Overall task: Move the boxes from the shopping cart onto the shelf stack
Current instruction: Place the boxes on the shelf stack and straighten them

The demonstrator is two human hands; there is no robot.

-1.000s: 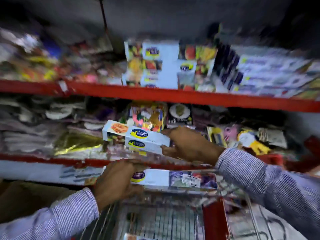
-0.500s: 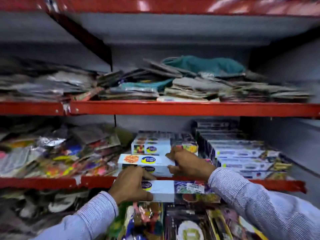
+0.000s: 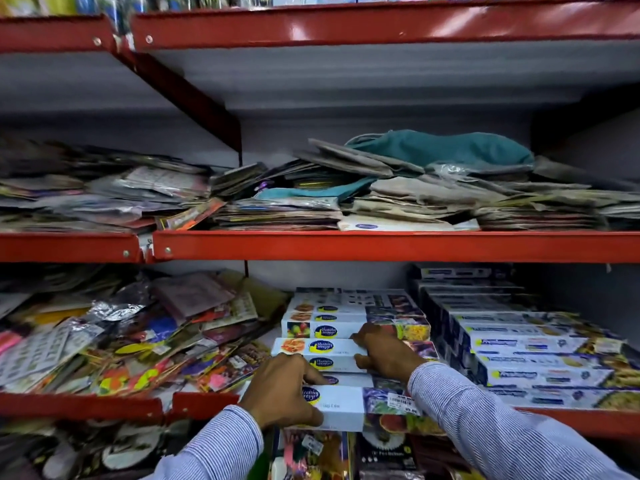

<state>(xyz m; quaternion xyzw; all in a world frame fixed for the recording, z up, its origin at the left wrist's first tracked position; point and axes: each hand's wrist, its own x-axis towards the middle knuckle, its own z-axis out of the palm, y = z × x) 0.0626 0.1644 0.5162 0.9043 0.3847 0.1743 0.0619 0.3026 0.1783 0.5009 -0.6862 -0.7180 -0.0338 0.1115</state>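
Two long white boxes with blue oval logos are in my hands at the red shelf's front edge. My left hand (image 3: pixel 282 393) grips the left end of the lower box (image 3: pixel 343 407), which sticks out over the shelf lip. My right hand (image 3: pixel 384 353) holds the upper box (image 3: pixel 320 353) from its right side, just in front of a stack of like boxes (image 3: pixel 346 315) on the shelf. The shopping cart is out of view.
A taller stack of similar boxes (image 3: pixel 526 344) fills the shelf to the right. Loose colourful packets (image 3: pixel 131 337) crowd the left. The red shelf above (image 3: pixel 381 245) carries piled flat packets and teal cloth. More packets hang below the shelf lip.
Both hands have risen with the boxes from the cart up to the box shelf. The view has tilted upward, so the cart has dropped out of sight.
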